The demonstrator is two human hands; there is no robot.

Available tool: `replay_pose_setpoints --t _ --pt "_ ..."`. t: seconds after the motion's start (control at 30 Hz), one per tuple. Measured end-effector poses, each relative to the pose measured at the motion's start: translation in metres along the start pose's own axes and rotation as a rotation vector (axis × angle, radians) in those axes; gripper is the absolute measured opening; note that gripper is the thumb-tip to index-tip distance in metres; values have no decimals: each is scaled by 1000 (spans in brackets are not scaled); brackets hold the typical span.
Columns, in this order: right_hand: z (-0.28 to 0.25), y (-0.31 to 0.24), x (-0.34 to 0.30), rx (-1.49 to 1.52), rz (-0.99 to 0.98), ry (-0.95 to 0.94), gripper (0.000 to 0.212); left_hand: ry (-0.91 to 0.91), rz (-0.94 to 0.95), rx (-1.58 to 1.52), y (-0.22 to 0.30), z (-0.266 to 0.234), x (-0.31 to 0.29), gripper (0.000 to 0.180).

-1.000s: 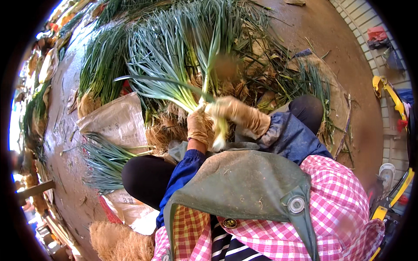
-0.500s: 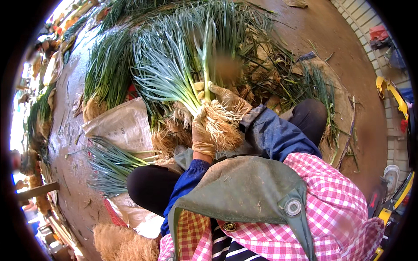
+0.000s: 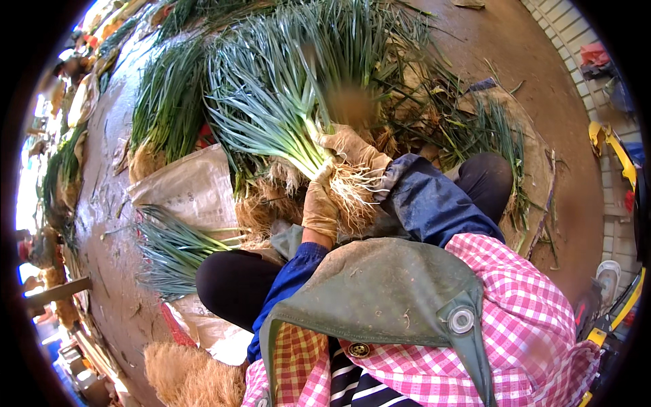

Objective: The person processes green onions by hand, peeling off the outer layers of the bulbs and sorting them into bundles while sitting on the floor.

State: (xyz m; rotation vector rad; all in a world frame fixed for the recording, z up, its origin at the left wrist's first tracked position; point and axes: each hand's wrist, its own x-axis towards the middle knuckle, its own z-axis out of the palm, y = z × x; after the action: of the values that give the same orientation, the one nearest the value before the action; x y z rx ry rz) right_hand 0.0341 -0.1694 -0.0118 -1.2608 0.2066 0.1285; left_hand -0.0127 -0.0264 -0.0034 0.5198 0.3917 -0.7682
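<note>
A bunch of green onions (image 3: 293, 144) is held over my lap, its green leaves fanning away to the far left and its pale, stringy roots toward me. My left hand (image 3: 320, 209), in a tan glove, is closed around the near side of the white stems just by the roots. From the right, my right hand (image 3: 359, 152), also gloved and soiled, wraps over the stems' upper side. Its fingertips are partly hidden by the stalks. Behind the bunch lies a large heap of green onions (image 3: 339, 47).
Left of my knee, a smaller bunch (image 3: 173, 254) rests by a pale sack (image 3: 196, 183). Another bundle (image 3: 166, 102) lies farther left on the wet brown floor (image 3: 112, 264). Trimmings cover a flat sheet (image 3: 536, 146) at right. Brown fibrous clumps (image 3: 193, 373) sit near lower left.
A thick stalk that stood upright in my right hand now lies against the rest of the bunch. My right hand has shifted slightly left and closed over the stems.
</note>
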Motion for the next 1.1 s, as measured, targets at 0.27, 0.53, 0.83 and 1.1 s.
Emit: replay_pose_setpoints --t 0.27,0.53,0.83,1.1 --pt "1 2 -22 -862 -450 227 22 -106 -18 -54 -3 -23 12 36" --pt "22 -9 -64 -881 -144 -2 27 -26 -86 -62 -12 -59 47 37" --pt "31 -11 -118 -270 56 -300 22 -17 -79 81 -7 -33 49 16" --pt "-98 -169 -192 298 221 -88 17 -72 9 21 21 6 -1 25"
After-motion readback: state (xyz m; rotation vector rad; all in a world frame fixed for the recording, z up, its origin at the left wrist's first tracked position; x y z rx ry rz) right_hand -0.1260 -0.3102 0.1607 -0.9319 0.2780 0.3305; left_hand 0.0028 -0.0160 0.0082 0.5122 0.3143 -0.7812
